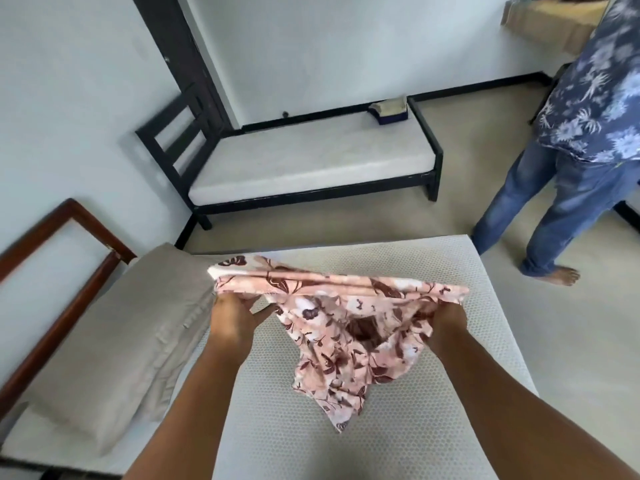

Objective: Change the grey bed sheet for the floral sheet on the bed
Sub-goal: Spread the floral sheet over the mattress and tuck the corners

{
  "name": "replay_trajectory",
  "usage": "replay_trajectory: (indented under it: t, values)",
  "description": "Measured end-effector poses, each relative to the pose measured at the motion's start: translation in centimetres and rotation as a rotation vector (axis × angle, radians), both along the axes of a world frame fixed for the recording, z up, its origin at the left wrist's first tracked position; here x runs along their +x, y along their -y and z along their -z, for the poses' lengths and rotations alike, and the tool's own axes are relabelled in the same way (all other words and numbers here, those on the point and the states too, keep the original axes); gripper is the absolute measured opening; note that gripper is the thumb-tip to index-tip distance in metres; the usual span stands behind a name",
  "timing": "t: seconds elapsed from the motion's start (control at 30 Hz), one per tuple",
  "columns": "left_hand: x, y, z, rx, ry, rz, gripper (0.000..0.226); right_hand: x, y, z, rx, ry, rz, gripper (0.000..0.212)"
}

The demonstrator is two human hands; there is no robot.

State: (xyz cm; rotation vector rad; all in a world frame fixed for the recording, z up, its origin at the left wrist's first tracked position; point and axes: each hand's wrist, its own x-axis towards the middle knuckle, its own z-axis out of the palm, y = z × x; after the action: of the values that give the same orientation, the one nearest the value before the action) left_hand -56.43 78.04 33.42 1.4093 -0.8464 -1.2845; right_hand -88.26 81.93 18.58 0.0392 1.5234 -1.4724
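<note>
A pink floral sheet [339,327], still partly folded, hangs in the air over the bare white mattress [433,427] of the bed. My left hand [230,317] grips its left end and my right hand [446,323] grips its right end. A loose corner of the sheet droops down between my arms toward the mattress. A grey-beige pillow [117,348] lies at the head of the bed on the left, beside the brown wooden headboard [65,299]. No grey sheet shows on the mattress.
A second bed with a black frame [436,157] and bare white mattress stands against the far wall, with a small box [389,110] on it. A person in jeans [561,202] stands on the floor at the right. Beige floor lies between the beds.
</note>
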Motion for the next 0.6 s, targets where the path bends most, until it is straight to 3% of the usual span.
replay_trajectory:
  t: [0.1, 0.2, 0.27, 0.37, 0.43, 0.53, 0.6]
  values:
    - [2.3, 1.2, -0.4, -0.060, -0.002, 0.017, 0.035, 1.5, 1.1, -3.1, -0.106, 0.162, -0.075, 0.020]
    - [2.7, 2.7, -4.3, -0.210, -0.066, 0.156, 0.025, 4.1, 4.5, -8.8, -0.491, 0.285, -0.221, 0.014]
    - [3.0, 4.6, -8.7, -0.304, -0.096, 0.207, 0.030, 6.2, 8.2, -13.7, -0.725, 0.233, -0.386, 0.009]
    - [5.2, 8.0, -17.2, -0.538, -0.131, 0.249, 0.032, 9.5, 13.2, -23.5, -0.967, 0.111, -0.584, 0.021]
    - [7.5, 10.3, -23.8, -0.696, -0.159, 0.207, 0.033, 11.8, 15.0, -32.0, -1.099, 0.012, -0.581, 0.020]
    - [11.9, 13.3, -31.8, -0.885, -0.200, 0.088, 0.051, 14.9, 15.8, -43.1, -1.257, -0.062, -0.385, 0.029]
    - [14.9, 15.3, -35.5, -0.983, -0.249, -0.028, 0.039, 17.0, 15.8, -48.3, -1.336, -0.135, -0.287, 0.036]
